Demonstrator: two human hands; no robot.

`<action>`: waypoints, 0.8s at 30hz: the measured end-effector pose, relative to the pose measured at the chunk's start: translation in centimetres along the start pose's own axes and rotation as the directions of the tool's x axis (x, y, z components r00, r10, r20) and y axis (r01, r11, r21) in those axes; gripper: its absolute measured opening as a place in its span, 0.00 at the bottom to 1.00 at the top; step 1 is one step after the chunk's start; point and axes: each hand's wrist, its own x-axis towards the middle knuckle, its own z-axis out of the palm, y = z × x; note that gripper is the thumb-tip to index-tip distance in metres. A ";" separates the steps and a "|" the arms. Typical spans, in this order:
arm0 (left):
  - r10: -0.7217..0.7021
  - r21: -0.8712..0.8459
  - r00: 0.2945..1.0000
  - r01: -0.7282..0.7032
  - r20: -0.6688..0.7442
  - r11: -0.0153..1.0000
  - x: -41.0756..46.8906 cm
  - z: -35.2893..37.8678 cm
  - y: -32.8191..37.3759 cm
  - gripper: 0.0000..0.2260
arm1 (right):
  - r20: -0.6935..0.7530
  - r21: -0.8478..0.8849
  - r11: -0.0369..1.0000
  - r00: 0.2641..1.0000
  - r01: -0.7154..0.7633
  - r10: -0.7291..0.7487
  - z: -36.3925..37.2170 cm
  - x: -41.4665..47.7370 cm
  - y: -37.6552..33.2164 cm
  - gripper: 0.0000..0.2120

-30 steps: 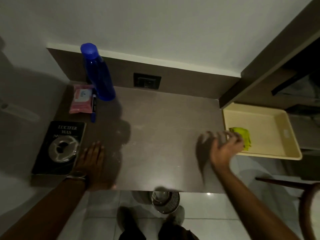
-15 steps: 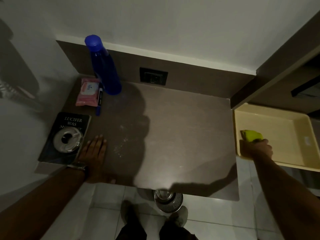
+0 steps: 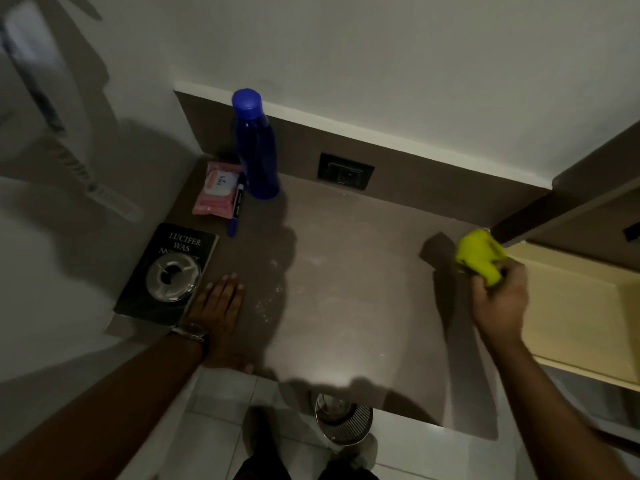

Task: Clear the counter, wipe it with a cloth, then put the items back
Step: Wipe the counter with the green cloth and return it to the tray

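Observation:
My right hand [image 3: 500, 301] grips a bunched yellow-green cloth [image 3: 479, 254] just above the right edge of the brown counter [image 3: 363, 289]. My left hand [image 3: 221, 306] lies flat and open on the counter's front left, beside a black book [image 3: 180, 251] with a round metal ashtray [image 3: 173, 277] on top. At the back left stand a tall blue bottle [image 3: 254, 147], a pink wipes pack [image 3: 216, 188] and a dark marker [image 3: 237, 209]. White specks dot the counter near my left hand.
A cream plastic tray [image 3: 581, 306] sits to the right of the counter, under a dark shelf. A black wall socket [image 3: 346, 171] is set in the back panel. A metal bin [image 3: 343, 420] stands on the tiled floor below the counter's front edge.
My right hand reached into the cream tray, closed on the yellow-green cloth and lifted it out toward the counter's right edge. My left hand stayed flat on the counter.

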 end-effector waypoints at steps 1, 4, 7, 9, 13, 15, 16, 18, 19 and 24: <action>0.004 0.011 1.000 -0.004 -0.009 1.000 -0.1 -0.1 0.0 0.62 | 0.104 -0.130 0.990 0.994 0.058 -0.045 1.6 0.1 -1.6 0.16; 0.017 0.049 0.999 -0.015 -0.033 0.999 0.2 -0.1 0.1 0.60 | 0.310 -0.332 0.927 0.948 0.172 -0.065 6.7 -0.5 -7.0 0.19; 0.004 0.085 0.997 0.002 -0.075 0.996 0.5 0.1 -0.5 0.55 | 0.326 -0.303 0.945 0.945 0.123 -0.018 10.5 -0.8 -11.3 0.22; 0.008 0.142 0.995 0.006 -0.096 0.990 0.6 0.4 -0.8 0.47 | 0.340 -0.320 0.944 0.940 0.083 0.033 12.3 -0.3 -13.5 0.26; 0.023 0.195 0.995 -0.004 -0.097 0.981 0.8 1.0 -0.7 0.44 | 0.436 -0.304 0.940 0.900 0.154 -0.006 14.8 -0.2 -17.2 0.27; 0.044 0.276 0.982 0.009 -0.185 0.961 0.8 1.2 -0.5 0.38 | 0.484 -0.251 0.940 0.871 0.232 -0.086 15.5 -0.8 -19.0 0.27; 0.018 0.257 0.989 0.019 -0.144 0.966 0.5 1.0 -0.5 0.44 | 0.509 -0.220 0.935 0.850 0.279 -0.134 15.8 -1.2 -19.7 0.27; -0.005 0.189 0.996 0.022 -0.088 0.982 0.4 0.9 -0.5 0.60 | 0.561 -0.161 0.914 0.796 0.373 -0.226 16.2 -2.2 -20.9 0.28; 0.007 0.179 0.995 0.011 -0.098 0.984 0.4 1.1 -0.5 0.64 | 0.589 -0.137 0.897 0.763 0.421 -0.268 16.3 -2.8 -21.4 0.28; -0.035 0.166 0.999 0.038 -0.019 0.985 0.4 0.9 -0.3 0.72 | 0.688 -0.021 0.794 0.585 0.608 -0.429 15.9 -6.4 -23.2 0.27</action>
